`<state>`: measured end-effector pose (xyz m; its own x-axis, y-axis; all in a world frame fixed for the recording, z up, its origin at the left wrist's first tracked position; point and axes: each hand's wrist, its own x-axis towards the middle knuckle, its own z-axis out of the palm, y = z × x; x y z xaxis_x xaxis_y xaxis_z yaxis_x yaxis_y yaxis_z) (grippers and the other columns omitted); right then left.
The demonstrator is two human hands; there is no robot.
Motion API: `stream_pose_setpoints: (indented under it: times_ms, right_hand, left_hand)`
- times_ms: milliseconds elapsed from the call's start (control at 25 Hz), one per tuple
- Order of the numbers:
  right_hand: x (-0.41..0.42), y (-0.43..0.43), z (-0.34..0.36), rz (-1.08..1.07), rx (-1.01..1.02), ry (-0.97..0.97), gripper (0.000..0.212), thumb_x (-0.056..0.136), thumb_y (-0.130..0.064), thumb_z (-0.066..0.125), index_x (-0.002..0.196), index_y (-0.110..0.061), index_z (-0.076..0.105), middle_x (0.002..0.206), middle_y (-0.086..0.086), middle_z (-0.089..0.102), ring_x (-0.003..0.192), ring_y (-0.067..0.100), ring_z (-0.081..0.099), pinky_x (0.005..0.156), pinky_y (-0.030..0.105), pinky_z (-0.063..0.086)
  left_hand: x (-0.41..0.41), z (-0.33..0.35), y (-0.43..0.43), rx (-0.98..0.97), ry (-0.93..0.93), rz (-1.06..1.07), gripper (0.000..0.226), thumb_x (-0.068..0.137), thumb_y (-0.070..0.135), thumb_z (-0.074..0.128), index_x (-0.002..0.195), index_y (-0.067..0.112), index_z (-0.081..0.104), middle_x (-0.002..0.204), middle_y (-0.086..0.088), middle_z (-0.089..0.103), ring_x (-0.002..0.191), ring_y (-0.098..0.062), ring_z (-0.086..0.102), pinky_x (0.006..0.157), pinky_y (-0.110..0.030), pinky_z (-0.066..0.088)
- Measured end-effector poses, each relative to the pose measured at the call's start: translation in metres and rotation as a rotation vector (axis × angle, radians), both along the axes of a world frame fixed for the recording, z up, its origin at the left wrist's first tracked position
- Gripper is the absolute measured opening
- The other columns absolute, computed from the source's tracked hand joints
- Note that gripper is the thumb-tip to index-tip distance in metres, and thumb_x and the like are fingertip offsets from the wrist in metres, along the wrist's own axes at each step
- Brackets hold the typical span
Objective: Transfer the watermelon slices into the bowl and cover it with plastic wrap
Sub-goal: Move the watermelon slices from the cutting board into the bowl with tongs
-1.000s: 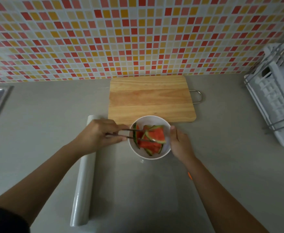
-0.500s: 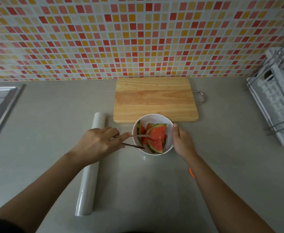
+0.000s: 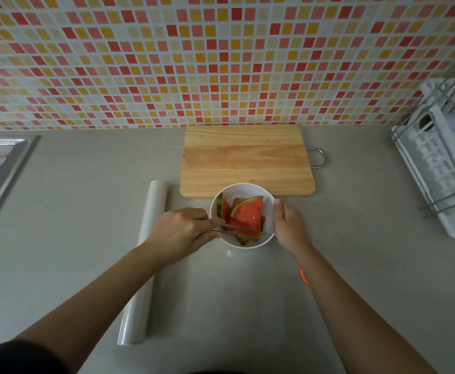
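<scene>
Reaching into a white bowl (image 3: 243,188) from the head camera's view, the person's left hand (image 3: 183,231) pinches a pair of thin metal tongs (image 3: 238,229) whose tips lie among the watermelon slices (image 3: 246,215) piled inside. The right hand (image 3: 288,225) cups the bowl's right wall, thumb on the rim, fingers hidden behind it. The bowl sits on the grey counter (image 3: 86,211) just in front of a bare wooden cutting board (image 3: 246,160). A roll of plastic wrap (image 3: 145,263) lies to the left, its middle hidden under the left forearm. A small orange object (image 3: 304,276) peeks from beneath the right forearm, too covered to identify. A sink edge (image 3: 2,168) is cut off at left, a white dish rack (image 3: 442,157) at right.

Half a second earlier the tongs pointed at the bowl's left side; they now lie lower, across the front slices, and the big top wedge sits flatter. The view has shifted slightly.

No brand, label or writing can be read anywhere.
</scene>
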<state>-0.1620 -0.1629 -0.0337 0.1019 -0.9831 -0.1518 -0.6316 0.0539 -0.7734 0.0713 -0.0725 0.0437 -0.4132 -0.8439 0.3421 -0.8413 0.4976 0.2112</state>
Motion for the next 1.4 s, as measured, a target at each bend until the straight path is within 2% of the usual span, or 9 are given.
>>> stream_pose_setpoints:
  times_ms: [160,320,520,800,880,960,1080,1200,1400]
  right_hand:
    - [-0.001,0.0,0.001,-0.002,0.003,-0.003,0.044,0.096,-0.044,0.023,0.069,-0.021,0.05,0.074,0.008,0.06,0.078,0.03,0.057,0.067,0.032,0.036]
    - [0.0,0.002,0.001,-0.005,0.001,0.005,0.047,0.096,-0.044,0.022,0.067,-0.019,0.049,0.069,0.005,0.059,0.075,0.028,0.057,0.065,0.033,0.036]
    - [0.001,0.0,0.002,-0.012,0.015,0.018,0.049,0.096,-0.044,0.023,0.067,-0.017,0.05,0.066,0.001,0.056,0.073,0.027,0.056,0.066,0.033,0.036]
    - [0.001,0.001,0.004,-0.023,0.011,0.028,0.046,0.096,-0.043,0.024,0.062,-0.02,0.046,0.061,-0.008,0.051,0.068,0.023,0.051,0.064,0.032,0.033]
    - [0.001,0.001,0.004,-0.025,0.016,0.029,0.046,0.096,-0.043,0.024,0.063,-0.02,0.046,0.061,-0.006,0.051,0.068,0.024,0.051,0.064,0.032,0.033]
    - [0.001,0.001,0.004,-0.017,0.007,0.036,0.046,0.096,-0.043,0.024,0.062,-0.021,0.045,0.06,-0.007,0.051,0.067,0.023,0.051,0.063,0.032,0.033]
    - [0.0,0.001,0.002,-0.014,-0.003,0.024,0.046,0.097,-0.041,0.025,0.059,-0.021,0.042,0.058,-0.006,0.05,0.065,0.023,0.052,0.06,0.032,0.031]
    - [0.0,0.0,0.001,-0.018,0.018,0.015,0.046,0.097,-0.04,0.026,0.059,-0.021,0.041,0.058,-0.002,0.051,0.065,0.025,0.053,0.06,0.033,0.033]
    - [-0.001,0.0,-0.001,-0.011,0.003,0.002,0.046,0.097,-0.04,0.028,0.057,-0.021,0.041,0.056,-0.003,0.052,0.058,0.015,0.053,0.052,0.028,0.033]
  left_hand:
    - [-0.002,0.0,0.01,0.013,-0.046,0.011,0.037,0.087,0.044,0.05,0.099,0.022,0.078,0.063,0.001,0.065,0.051,-0.021,0.063,0.037,-0.022,0.044]
    - [0.012,0.01,0.014,-0.018,0.214,0.298,0.037,0.084,0.042,0.056,0.097,0.015,0.077,0.062,-0.001,0.065,0.05,-0.02,0.063,0.048,-0.025,0.051]
    - [0.0,0.005,0.017,0.009,0.232,0.558,0.02,0.08,0.029,0.065,0.085,0.014,0.078,0.052,-0.008,0.062,0.045,-0.031,0.059,0.046,-0.032,0.05]
    - [-0.014,-0.001,0.006,0.09,0.242,0.488,0.021,0.083,0.026,0.068,0.095,0.011,0.077,0.06,-0.015,0.066,0.051,-0.034,0.062,0.05,-0.041,0.053]
    - [-0.011,0.002,0.006,0.115,0.259,0.498,0.02,0.082,0.023,0.074,0.097,0.01,0.077,0.066,-0.016,0.071,0.056,-0.034,0.064,0.055,-0.037,0.054]
    - [-0.002,0.008,0.005,0.115,0.304,0.518,0.022,0.08,0.027,0.074,0.097,0.014,0.078,0.062,-0.01,0.07,0.053,-0.022,0.063,0.055,-0.023,0.047]
    - [0.013,0.01,-0.016,0.161,0.422,0.647,0.024,0.084,0.038,0.06,0.093,0.022,0.076,0.053,0.001,0.053,0.051,-0.018,0.057,0.051,-0.018,0.034]
    - [0.018,-0.013,-0.065,0.332,0.4,0.796,0.023,0.091,0.026,0.05,0.085,0.008,0.062,0.067,-0.012,0.06,0.067,-0.035,0.061,0.057,-0.027,0.038]
    - [-0.006,-0.048,-0.128,0.432,0.259,0.916,0.032,0.099,0.027,0.044,0.114,0.0,0.052,0.108,-0.02,0.061,0.093,-0.032,0.058,0.074,-0.038,0.044]
